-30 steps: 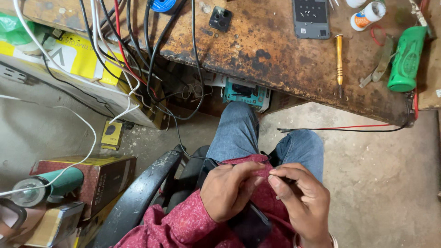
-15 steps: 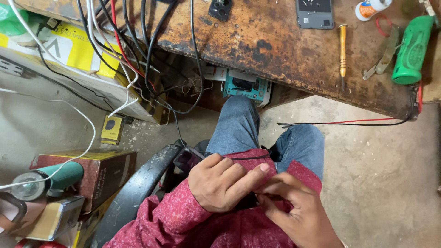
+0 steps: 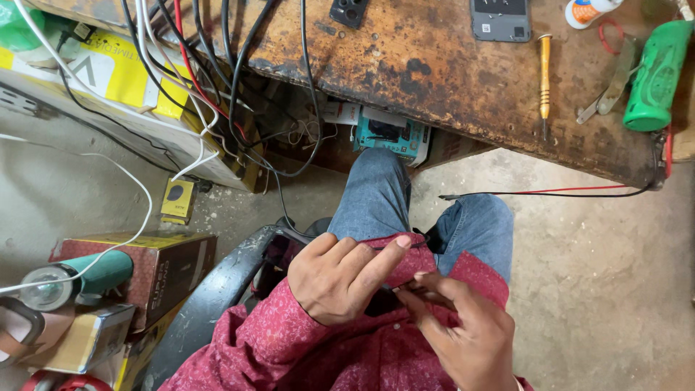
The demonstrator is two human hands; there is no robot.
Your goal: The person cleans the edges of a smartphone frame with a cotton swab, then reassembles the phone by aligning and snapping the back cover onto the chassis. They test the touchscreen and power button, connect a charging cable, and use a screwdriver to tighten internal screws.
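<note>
A scarred, rust-brown wooden workbench (image 3: 449, 80) fills the top of the view, a bundle of black, white and red cables (image 3: 210, 65) spilling off its left edge toward a yellow and white cardboard box (image 3: 108, 69) on the grey floor. The person sits on a black plastic chair (image 3: 210, 297) in blue jeans (image 3: 376, 195) and a dark red patterned shirt (image 3: 318, 355).

Over the lap, the left hand (image 3: 340, 279) curls loosely with its fingers stretched to the right, thumb lying along the shirt hem; whether it grips anything underneath cannot be told. The right hand (image 3: 463, 329) sits just beside it, thumb and forefinger pinched narrowly on a thin dark sliver of an object (image 3: 407, 288), too small to identify, held between the two hands above the lap.

On the bench lie a green plastic tool handle (image 3: 655, 72), a grey phone back (image 3: 501, 18), a yellow-handled slim screwdriver (image 3: 544, 76) and metal tweezers (image 3: 612, 90). A teal small box (image 3: 387, 134) sits under the bench edge.
</note>
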